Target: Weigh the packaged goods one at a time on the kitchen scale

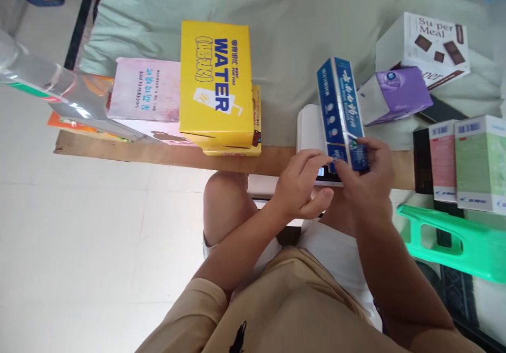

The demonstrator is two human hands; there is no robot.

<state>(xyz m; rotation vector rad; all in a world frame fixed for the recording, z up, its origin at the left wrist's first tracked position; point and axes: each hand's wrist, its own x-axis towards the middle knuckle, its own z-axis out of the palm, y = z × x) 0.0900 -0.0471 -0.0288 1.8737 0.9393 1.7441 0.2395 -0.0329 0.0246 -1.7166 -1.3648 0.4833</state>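
Observation:
A long blue toothpaste box (340,111) with white lettering lies over a white kitchen scale (308,127) at the bed's front edge. My right hand (369,176) grips the near end of the box, thumb on top and fingers round its right side. Close by on the left, my left hand (306,182) has its fingers apart and holds nothing; its fingertips reach the box's near corner, though contact is unclear. Part of a lit display shows between my hands. The box covers much of the scale.
Left stand a yellow WATER box (217,79), a pink box (144,89) and a clear plastic bottle (59,81). Right are a purple pack (399,95), a white Super Meal box (435,45), a red-and-white box (443,158), a green-and-white box (480,163) and a green stool (474,247).

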